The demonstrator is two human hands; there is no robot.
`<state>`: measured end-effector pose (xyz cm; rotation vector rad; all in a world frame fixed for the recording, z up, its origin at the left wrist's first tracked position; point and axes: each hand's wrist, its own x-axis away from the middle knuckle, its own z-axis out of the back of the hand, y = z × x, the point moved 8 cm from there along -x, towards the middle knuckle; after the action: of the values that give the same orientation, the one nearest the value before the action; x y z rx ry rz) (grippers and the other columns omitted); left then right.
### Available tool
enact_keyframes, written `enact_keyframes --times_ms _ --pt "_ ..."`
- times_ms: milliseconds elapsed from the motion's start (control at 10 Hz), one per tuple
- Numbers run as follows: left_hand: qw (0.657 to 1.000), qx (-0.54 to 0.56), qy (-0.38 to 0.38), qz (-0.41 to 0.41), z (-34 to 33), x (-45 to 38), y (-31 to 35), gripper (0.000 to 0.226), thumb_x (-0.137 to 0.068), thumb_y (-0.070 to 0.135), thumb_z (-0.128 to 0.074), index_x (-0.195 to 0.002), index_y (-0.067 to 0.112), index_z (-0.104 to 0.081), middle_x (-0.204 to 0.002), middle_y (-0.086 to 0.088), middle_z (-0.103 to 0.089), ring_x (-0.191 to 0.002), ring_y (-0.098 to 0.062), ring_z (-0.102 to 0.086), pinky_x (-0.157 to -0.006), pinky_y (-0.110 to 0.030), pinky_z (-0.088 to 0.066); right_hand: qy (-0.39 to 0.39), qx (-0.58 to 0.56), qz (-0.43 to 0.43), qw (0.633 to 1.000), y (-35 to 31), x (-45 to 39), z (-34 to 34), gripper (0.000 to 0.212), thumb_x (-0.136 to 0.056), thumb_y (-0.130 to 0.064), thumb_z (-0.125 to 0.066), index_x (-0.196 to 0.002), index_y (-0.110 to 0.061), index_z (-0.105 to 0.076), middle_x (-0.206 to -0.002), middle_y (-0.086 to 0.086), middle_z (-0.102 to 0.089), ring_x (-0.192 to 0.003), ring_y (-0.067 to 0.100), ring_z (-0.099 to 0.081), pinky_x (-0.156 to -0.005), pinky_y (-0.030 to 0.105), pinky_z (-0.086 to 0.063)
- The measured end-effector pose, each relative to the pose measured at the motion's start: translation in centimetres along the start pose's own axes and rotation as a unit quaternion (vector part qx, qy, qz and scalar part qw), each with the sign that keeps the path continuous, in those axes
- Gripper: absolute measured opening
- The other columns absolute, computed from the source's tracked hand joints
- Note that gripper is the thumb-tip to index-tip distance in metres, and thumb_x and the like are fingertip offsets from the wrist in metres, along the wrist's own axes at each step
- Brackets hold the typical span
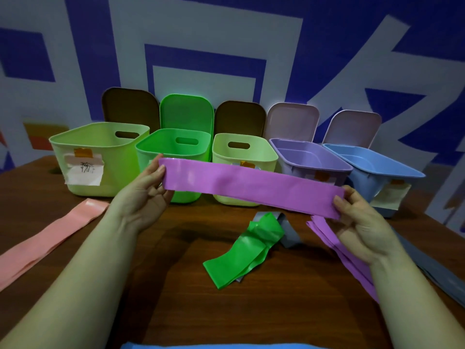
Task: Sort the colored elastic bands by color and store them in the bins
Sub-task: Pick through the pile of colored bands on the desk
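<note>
A purple elastic band (251,185) is held flat and stretched between both hands, above the table and in front of the bins. My left hand (143,195) pinches its left end, my right hand (362,227) pinches its right end. More purple bands (339,250) lie on the table under my right hand. A crumpled green band (246,250) lies at the centre over a grey band (289,233). A pink band (47,238) lies at the left. Several bins stand in a row behind: pale green (100,147), bright green (166,144), small pale green (251,157), purple (314,157), blue (377,165).
Lids lean against the blue and white wall behind each bin. Grey bands (437,268) lie along the right edge of the brown wooden table (251,311). A blue band (226,345) shows at the bottom edge. Paper labels are taped on the bin fronts.
</note>
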<state>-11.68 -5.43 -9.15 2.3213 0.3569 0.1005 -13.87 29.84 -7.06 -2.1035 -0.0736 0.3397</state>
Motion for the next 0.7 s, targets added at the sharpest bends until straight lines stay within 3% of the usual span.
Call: enact_keyframes --times_ms 100,200,300,400,500,600,700 --pt "0.999 -0.015 -0.03 -0.037 -1.0 0.6 0.9 0.025 -0.095 0.007 -0.043 -0.098 0.029 -0.053 -0.098 0.007 -0.054 -0.074 -0.001 -0.063 -0.055 -0.01 -0.051 0.0 -0.06 0.003 0.998 -1.0 0.0 -0.4 0.077 -0.028 -0.017 -0.097 -0.094 -0.018 -0.058 -0.092 0.003 -0.073 -0.085 0.013 -0.071 -0.064 0.025 -0.058" --pt "0.998 0.029 0.0 -0.047 -0.2 0.2 1.7 0.026 -0.092 0.003 -0.046 -0.101 0.025 -0.057 -0.1 0.002 -0.059 -0.088 -0.007 -0.059 -0.06 -0.013 -0.054 0.003 -0.023 0.034 0.999 -3.3 0.2 -1.6 0.078 -0.017 -0.019 -0.098 -0.083 -0.018 -0.056 -0.082 0.001 -0.071 -0.076 0.01 -0.07 -0.062 0.023 -0.058" --pt "0.995 0.062 0.035 -0.07 0.2 0.2 2.7 0.026 -0.092 0.001 -0.047 -0.101 0.023 -0.058 -0.1 -0.001 -0.061 -0.09 -0.008 -0.061 -0.067 -0.014 -0.055 0.023 0.038 0.085 0.995 -5.8 1.3 -2.0 0.077 -0.012 -0.024 -0.097 -0.074 -0.018 -0.052 -0.066 -0.003 -0.066 -0.062 0.007 -0.068 -0.054 0.018 -0.055" --pt "0.994 0.055 0.021 -0.091 -0.5 0.5 3.2 0.028 -0.092 0.0 -0.047 -0.104 0.024 -0.057 -0.102 -0.002 -0.061 -0.091 -0.008 -0.061 -0.073 -0.016 -0.055 0.058 0.062 0.122 0.989 -7.5 2.4 -1.4 0.083 -0.01 -0.03 -0.097 -0.074 -0.019 -0.045 -0.059 -0.006 -0.064 -0.059 0.004 -0.066 -0.054 0.019 -0.056" --pt "0.99 -0.062 -0.027 -0.127 -2.3 1.3 3.3 0.026 -0.09 0.0 -0.051 -0.101 0.022 -0.058 -0.081 0.007 -0.068 -0.073 0.0 -0.063 -0.066 -0.011 -0.053 0.1 0.125 0.146 0.976 -8.0 3.8 -0.7 0.084 -0.01 -0.04 -0.094 -0.071 -0.018 -0.043 -0.054 -0.008 -0.061 -0.053 0.001 -0.062 -0.049 0.014 -0.051" --pt "0.967 -0.201 -0.063 -0.141 -3.8 2.0 2.6 0.019 -0.087 -0.001 -0.057 -0.09 0.018 -0.056 -0.069 0.006 -0.066 -0.065 -0.004 -0.058 -0.06 -0.013 -0.049 0.147 0.265 0.163 0.939 -8.3 5.2 -0.1 0.059 -0.037 -0.037 -0.092 -0.07 -0.017 -0.048 -0.055 -0.008 -0.06 -0.053 -0.001 -0.057 -0.055 0.013 -0.049" --pt "0.947 -0.281 -0.087 -0.125 -4.3 2.6 1.3 0.016 -0.084 0.0 -0.061 -0.08 0.014 -0.053 -0.072 -0.002 -0.056 -0.064 -0.01 -0.051 -0.058 -0.017 -0.045 0.157 0.367 0.176 0.9 -8.5 7.1 0.0 0.024 -0.076 0.007 -0.069 -0.076 -0.013 -0.055 -0.066 -0.005 -0.059 -0.056 -0.006 -0.054 -0.059 0.008 -0.046"
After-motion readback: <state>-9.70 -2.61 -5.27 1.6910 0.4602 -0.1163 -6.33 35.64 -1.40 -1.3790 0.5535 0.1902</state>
